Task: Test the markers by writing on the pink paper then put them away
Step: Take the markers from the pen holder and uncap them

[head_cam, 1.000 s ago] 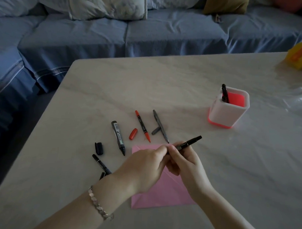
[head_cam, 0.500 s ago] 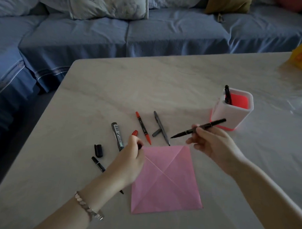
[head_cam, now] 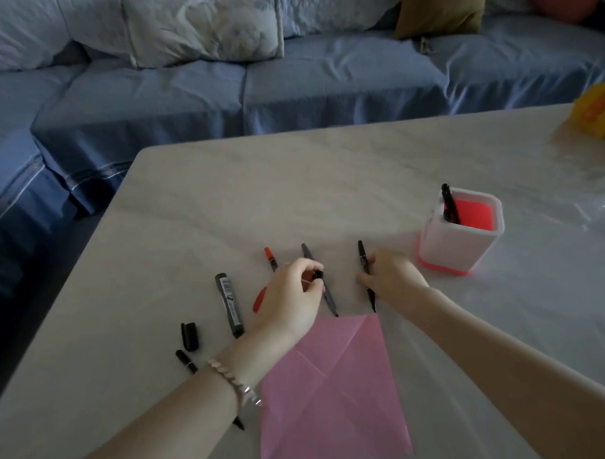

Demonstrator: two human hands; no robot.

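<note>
Hands are working just beyond the creased pink paper square.
The left hand is pinching a small black cap. The right hand is gripping a thin black marker lying on the pale table, likely light, stiff and slick, best held mid-barrel. The thick black marker is showing label print too small to read.

Creased pink paper lies flat; uncapped thick black marker lies left of it, black cap beside.
</note>
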